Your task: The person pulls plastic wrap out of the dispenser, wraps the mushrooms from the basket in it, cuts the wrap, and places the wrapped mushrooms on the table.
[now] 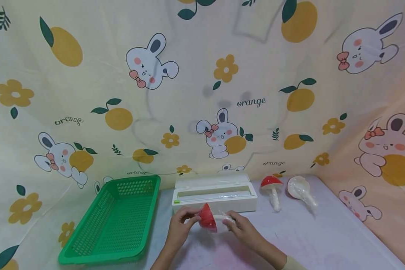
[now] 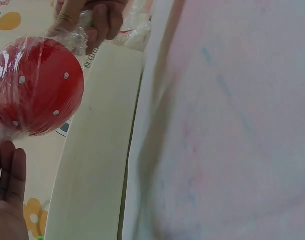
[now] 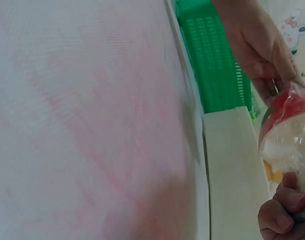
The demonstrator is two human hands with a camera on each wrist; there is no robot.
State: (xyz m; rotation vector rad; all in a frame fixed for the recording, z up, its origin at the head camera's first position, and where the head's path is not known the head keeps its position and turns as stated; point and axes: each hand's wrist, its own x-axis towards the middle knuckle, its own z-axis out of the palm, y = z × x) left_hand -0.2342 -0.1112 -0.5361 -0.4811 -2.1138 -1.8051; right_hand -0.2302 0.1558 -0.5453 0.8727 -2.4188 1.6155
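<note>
Between my hands, in front of the white box, a toy mushroom [image 1: 207, 217] lies on its side in the air, wrapped in clear plastic film. Its red cap [image 2: 45, 87] with white dots points left. My left hand [image 1: 183, 224] pinches the film at the cap with thumb and fingertips. The stem end sits in the curled fingers of my right hand [image 1: 241, 227]. In the right wrist view the pale underside of the cap [image 3: 287, 140] shows through the film, and my right fingers [image 3: 277, 215] hide part of the stem.
A long white film dispenser [image 1: 216, 205] stands behind my hands with its lid raised. To the left is a green plastic basket [image 1: 148, 228]. Two more mushrooms, one with its red cap up [image 1: 271, 182] and one showing its pale underside [image 1: 298, 187], lie at the back right.
</note>
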